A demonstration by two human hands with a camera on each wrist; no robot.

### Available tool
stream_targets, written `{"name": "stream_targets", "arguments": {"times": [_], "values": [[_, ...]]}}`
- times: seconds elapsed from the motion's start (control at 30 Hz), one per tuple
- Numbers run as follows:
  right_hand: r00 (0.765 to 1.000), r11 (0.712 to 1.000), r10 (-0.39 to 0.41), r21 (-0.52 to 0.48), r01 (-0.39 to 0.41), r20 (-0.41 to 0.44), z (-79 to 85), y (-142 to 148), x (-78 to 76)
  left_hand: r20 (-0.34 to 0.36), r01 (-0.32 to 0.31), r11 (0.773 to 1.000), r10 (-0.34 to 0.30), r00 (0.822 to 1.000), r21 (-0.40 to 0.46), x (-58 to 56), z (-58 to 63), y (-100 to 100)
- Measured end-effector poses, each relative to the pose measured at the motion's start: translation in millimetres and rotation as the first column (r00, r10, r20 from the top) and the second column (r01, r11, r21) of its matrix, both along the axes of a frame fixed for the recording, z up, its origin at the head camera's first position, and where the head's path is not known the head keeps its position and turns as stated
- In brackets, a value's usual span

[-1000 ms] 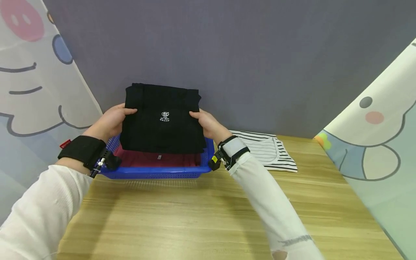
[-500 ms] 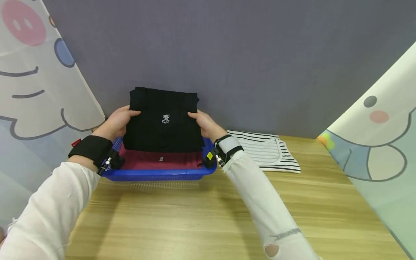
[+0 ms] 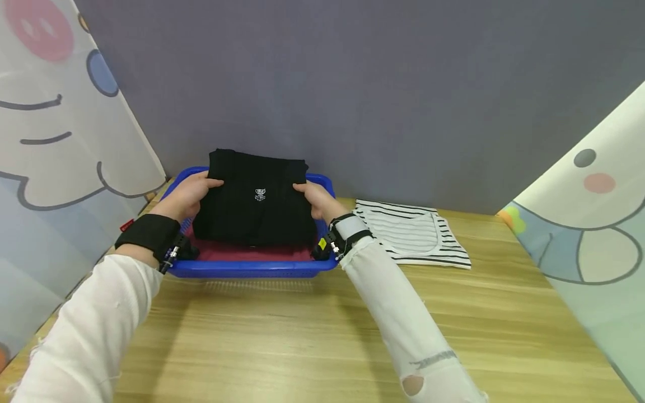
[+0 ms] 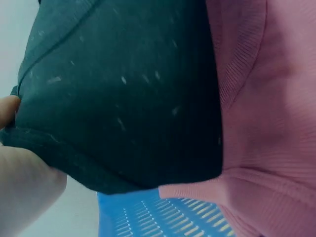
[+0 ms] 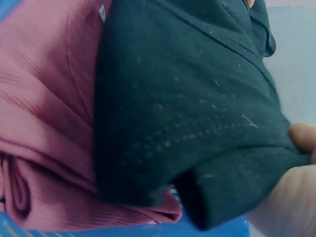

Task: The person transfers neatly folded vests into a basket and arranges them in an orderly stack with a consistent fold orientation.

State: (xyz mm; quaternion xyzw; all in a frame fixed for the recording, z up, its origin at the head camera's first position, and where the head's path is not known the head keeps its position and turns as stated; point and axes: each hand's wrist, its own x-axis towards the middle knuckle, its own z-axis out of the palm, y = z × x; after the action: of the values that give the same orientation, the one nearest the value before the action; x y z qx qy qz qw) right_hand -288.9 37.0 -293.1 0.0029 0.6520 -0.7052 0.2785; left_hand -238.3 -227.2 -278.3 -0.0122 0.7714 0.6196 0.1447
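Observation:
A folded black garment with a small white print [image 3: 257, 215] is held over the blue basket [image 3: 247, 270]. My left hand [image 3: 188, 195] pinches its left edge, thumb on top. On the opposite edge my right hand [image 3: 317, 198] grips the cloth the same way. Under it lies a folded dark red garment [image 3: 237, 253] in the basket; the left wrist view shows its ribbed cloth [image 4: 276, 123] close beside the black one. In the right wrist view the black garment's side [image 5: 197, 108] hangs in loose folds above the red layers [image 5: 44, 108].
A folded white top with black stripes [image 3: 408, 232] lies on the wooden table [image 3: 282, 336] to the right of the basket. A grey panel [image 3: 383, 101] stands behind. Cartoon-printed sheets [image 3: 579, 235] line both sides.
Both hands have brought the black garment down and slightly right, lower into the basket. The basket's far rim now shows. The striped top stays beside it.

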Motion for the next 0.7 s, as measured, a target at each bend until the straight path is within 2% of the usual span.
{"name": "stream_targets", "arguments": {"times": [0.1, 0.23, 0.47, 0.7], "values": [[1.0, 0.998, 0.019, 0.052, -0.019, 0.003, -1.6, 1.7, 1.3, -0.003, 0.032, 0.998, -0.032, 0.999, -0.063, 0.9, -0.6, -0.2], [0.997, 0.99, 0.056, 0.128, -0.063, 0.054, -3.2, 4.8, 3.1, 0.017, 0.084, 0.99, -0.082, 0.996, -0.118, 2.4, -3.0, 0.9], [0.98, 0.961, 0.174, 0.2, -0.191, 0.097, -3.8, 7.2, 8.9, 0.053, 0.185, 0.973, -0.179, 0.982, -0.141, 5.4, -8.5, -0.1], [0.976, 0.952, 0.188, 0.221, -0.209, 0.113, -2.9, 3.4, 9.5, 0.096, 0.19, 0.955, -0.172, 0.98, -0.228, 5.5, -9.2, -6.6]]}}
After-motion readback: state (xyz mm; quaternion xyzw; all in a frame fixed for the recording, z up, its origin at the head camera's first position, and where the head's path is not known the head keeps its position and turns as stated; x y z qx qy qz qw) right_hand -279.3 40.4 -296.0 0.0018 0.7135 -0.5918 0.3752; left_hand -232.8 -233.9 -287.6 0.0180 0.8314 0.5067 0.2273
